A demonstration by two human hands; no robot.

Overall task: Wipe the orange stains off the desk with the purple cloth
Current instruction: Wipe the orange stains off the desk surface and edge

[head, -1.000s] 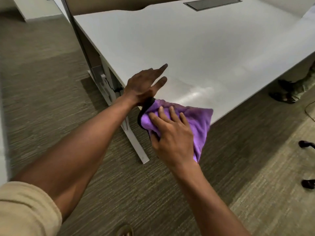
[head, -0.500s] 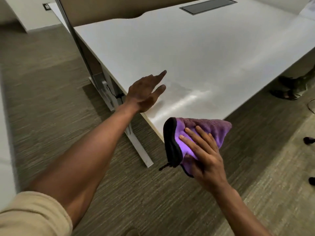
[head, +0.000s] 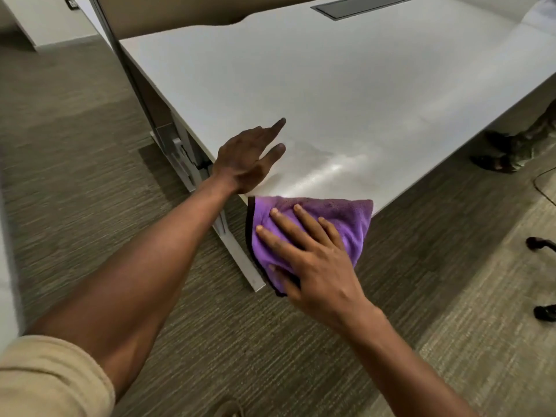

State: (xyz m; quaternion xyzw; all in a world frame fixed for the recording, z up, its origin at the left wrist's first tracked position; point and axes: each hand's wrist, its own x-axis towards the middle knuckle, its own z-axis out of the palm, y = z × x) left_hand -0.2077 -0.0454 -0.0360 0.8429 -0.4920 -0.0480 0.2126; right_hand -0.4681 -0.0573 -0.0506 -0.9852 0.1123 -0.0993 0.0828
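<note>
Floor: grey-brown striped carpet [head: 90, 206] fills the left and bottom of the view; a paler band of carpet runs along the right side.
Counter: large white, smooth-topped counter [head: 331, 94] stretching from the near corner up to the top right. A glossy, wet-looking sheen sits on its surface near the front edge, just right of the left hand. No orange stain can be made out on the visible top.
Cable hatch: dark grey rectangular flap [head: 361, 6] set flush into the far end of the counter.
Counter leg: pale grey metal leg with foot rail [head: 231, 236] below the near corner, running down to the carpet.
Left arm: bare forearm reaching from a rolled beige sleeve [head: 45, 380] at the lower left toward the counter corner.
Left hand: left hand [head: 245, 162] at the near edge of the counter, palm down, fingers straight and slightly spread, holding nothing. Whether it touches the top cannot be told.
Cloth: purple fluffy microfibre cloth with a black hem [head: 337, 221], folded, at the counter's front edge; its upper part meets the edge, the rest hangs in front of it, just right of the leg.
Right hand: right hand [head: 319, 263] on the cloth; four fingers [head: 288, 224] straight and fanned across its face, thumb lower on the fabric. Grip: flat and spread, pressing rather than pinching.
Other: dark footwear [head: 493, 164] under the counter's right end.
</note>
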